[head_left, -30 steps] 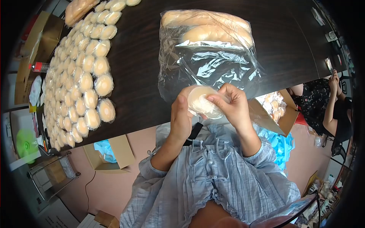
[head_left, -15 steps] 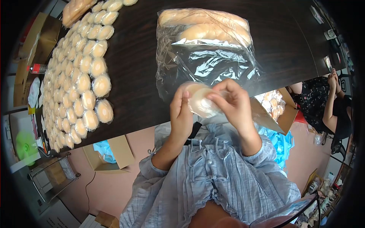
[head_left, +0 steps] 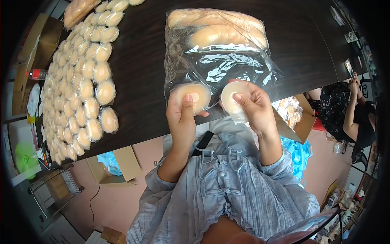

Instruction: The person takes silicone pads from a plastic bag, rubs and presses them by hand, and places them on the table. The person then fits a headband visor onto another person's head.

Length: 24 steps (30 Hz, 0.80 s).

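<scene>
My left hand (head_left: pixel 182 118) pinches a round beige pad (head_left: pixel 202 94) with a small pale disc at its middle, the thumb pressed on its face. In my right hand (head_left: pixel 261 110) is a paler, whitish round pad (head_left: pixel 230 105), held under the thumb, with loose clear film at its lower edge. The two pads are apart, over the near table edge. Just beyond them lies a large clear plastic bag (head_left: pixel 227 67) on the dark table, with long beige rolls (head_left: pixel 227 37) at its far end. What exactly the rolls and pads are made of, I cannot tell.
Many film-wrapped beige pads (head_left: pixel 86 89) lie in rows on the table (head_left: pixel 140 77) at left. Below the table stand an open carton (head_left: pixel 131 162) and, right, a box of wrapped pads (head_left: pixel 305 118). Another person (head_left: pixel 345 101) sits at far right.
My hands have moved apart. The pads, overlapping between them before, are now separate, one in each hand. The view has shifted slightly.
</scene>
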Tool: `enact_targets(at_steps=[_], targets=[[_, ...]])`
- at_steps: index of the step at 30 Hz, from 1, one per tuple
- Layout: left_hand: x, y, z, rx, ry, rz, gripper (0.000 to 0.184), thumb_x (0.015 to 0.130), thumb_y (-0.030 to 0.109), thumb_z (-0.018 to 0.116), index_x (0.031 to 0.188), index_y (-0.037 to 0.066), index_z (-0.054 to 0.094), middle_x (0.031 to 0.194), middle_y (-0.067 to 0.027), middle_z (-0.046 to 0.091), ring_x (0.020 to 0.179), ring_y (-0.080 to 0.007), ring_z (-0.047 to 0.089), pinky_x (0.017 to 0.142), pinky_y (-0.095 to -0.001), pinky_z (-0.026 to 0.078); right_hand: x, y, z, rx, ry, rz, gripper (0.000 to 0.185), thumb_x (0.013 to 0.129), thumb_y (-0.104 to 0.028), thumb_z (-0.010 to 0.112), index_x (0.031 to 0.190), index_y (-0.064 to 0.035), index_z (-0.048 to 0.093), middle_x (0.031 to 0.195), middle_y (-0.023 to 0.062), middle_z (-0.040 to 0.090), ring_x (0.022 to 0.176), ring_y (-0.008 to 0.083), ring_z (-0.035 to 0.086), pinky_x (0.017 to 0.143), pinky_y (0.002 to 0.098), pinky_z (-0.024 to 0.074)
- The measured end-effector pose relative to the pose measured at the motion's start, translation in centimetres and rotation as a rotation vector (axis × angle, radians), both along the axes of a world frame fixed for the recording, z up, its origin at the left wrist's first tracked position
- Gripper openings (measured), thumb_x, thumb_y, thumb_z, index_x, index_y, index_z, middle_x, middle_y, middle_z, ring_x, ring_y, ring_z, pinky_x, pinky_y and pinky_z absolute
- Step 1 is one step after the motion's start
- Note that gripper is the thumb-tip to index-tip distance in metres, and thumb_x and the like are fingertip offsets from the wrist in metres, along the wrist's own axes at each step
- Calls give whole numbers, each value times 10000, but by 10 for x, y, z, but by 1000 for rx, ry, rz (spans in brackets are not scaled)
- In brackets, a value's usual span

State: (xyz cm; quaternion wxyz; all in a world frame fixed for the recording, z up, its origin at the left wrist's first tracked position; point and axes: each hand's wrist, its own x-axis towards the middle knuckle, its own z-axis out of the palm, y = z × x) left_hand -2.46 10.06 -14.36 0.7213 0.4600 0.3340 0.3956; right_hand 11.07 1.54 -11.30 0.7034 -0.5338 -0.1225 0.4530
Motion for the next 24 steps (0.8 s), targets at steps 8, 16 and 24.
enact_targets(at_steps=[8,16,24], targets=[[8,-10,-15,-65,-117,-82,243,931,134,427,1131,-2,455,967,-145,571,680,-140,565,509,-211,503,-9,2,0,-213,-449,275,85,809,-22,613,888,7,596,790,69,631,569,97,558,517,197,458],[2,-4,-10,0,-37,-139,261,929,112,407,1164,3,433,974,-143,569,691,-145,569,514,-208,497,-1,0,-2,-29,-180,293,228,804,77,532,1019,6,510,912,113,592,751,151,599,692,229,489],[11,-12,-18,34,39,-111,277,932,124,413,1172,-15,424,984,-143,566,706,-142,560,502,-201,462,-10,3,-6,240,-422,201,325,824,65,445,1138,-17,450,1044,120,550,861,155,547,776,245,445]])
